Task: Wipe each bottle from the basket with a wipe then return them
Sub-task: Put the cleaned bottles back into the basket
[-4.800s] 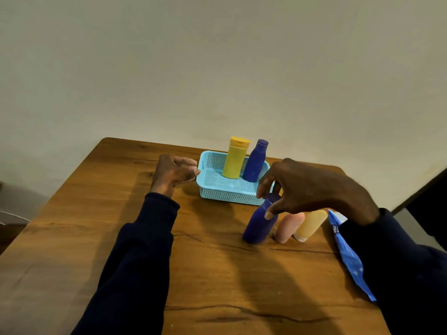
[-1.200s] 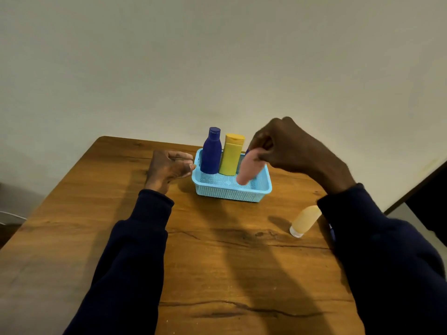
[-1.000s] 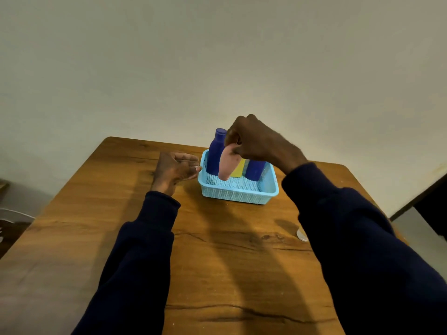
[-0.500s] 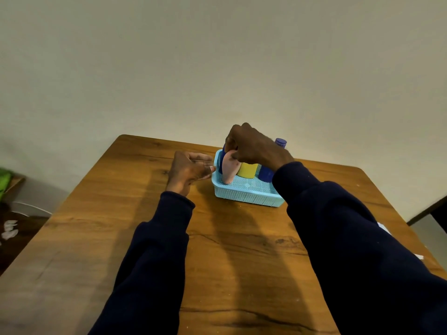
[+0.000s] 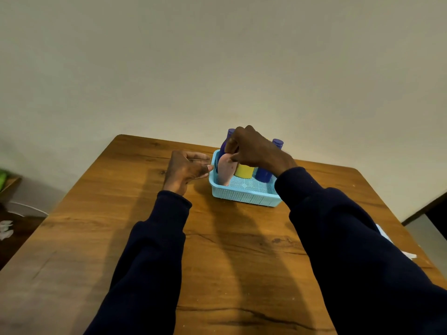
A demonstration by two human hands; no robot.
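Note:
A light blue basket [image 5: 244,197] stands on the wooden table [image 5: 229,250] toward the far edge. My right hand [image 5: 254,148] pinches the top of a pink bottle [image 5: 226,170], whose base stands in the basket's left end. Behind it a blue bottle [image 5: 229,135] shows its cap; a yellow bottle [image 5: 244,170] and a second blue bottle [image 5: 264,174] stand in the basket, partly hidden by my hand. My left hand [image 5: 186,169] rests on the table with its fingertips at the basket's left rim, holding nothing.
A blue and white packet [image 5: 384,235] peeks out at the table's right edge beside my right sleeve. The floor at left holds white scraps [image 5: 6,229] and a low shelf. A plain wall rises behind the table.
My right hand carried the pink bottle from the table into the basket and lowered it into the left end. The left hand stayed at the basket's rim. The view shifted left.

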